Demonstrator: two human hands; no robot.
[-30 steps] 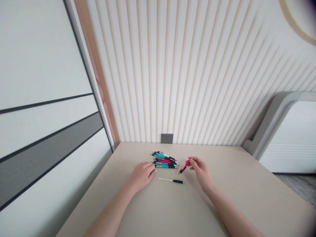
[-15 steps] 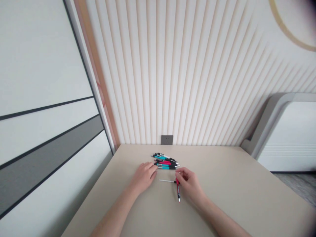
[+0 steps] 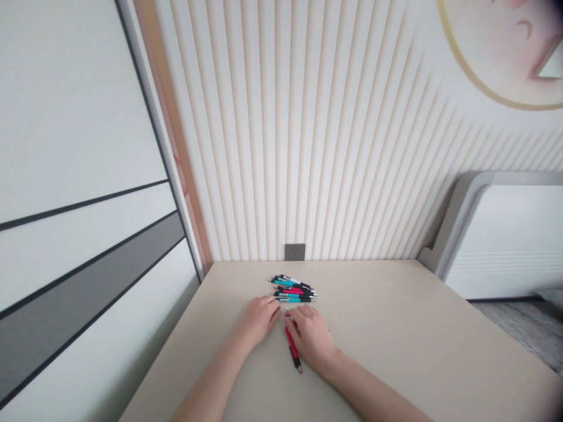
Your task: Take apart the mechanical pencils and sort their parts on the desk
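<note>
On the table, my left hand (image 3: 260, 319) lies beside the left ends of several pens, its fingers bent together; whatever its fingertips hold, if anything, is too small to make out. Close to its right, my right hand (image 3: 311, 331) is closed on the upper end of a red and black pen (image 3: 292, 347), which slants down toward the near side. The pile of blue, red and white pens (image 3: 295, 291) with black grips lies just beyond both hands. A faint pale bit shows between the fingertips, and a tiny tip sticks out right of my right hand.
The beige table (image 3: 378, 310) meets a ribbed wall with a dark socket (image 3: 294, 252) behind the pens. A white and grey cabinet (image 3: 88, 246) stands along the left. To the right is a pale padded headboard (image 3: 514, 234).
My right hand has moved left with the red pen, close to my left hand. The thin white stick seen between the hands is now mostly hidden. The camera view has turned slightly right.
</note>
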